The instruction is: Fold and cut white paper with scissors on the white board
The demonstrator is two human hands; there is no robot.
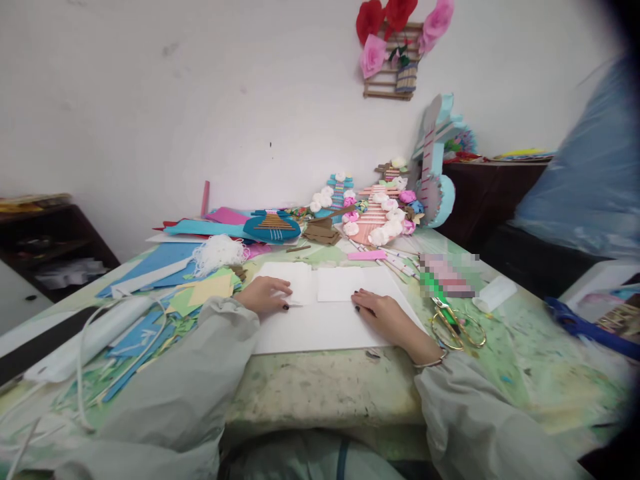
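A large white sheet (305, 333) lies flat on the table in front of me. Two smaller white paper pieces rest on its upper part, a left piece (300, 280) and a right piece (340, 285), with a narrow gap between them. My left hand (265, 295) lies at the left piece's outer edge, fingers stretched out over it. My right hand (377, 310) lies flat, its fingertips at the lower right corner of the right piece. Neither hand grips anything that I can see.
Gold-handled scissors (457, 327) and a white roll (494, 293) lie at right. Left are coloured paper scraps (200, 293), white yarn (220, 253) and a white power strip (90, 337) with its cord. Flower-decorated paper crafts (375, 220) stand along the wall.
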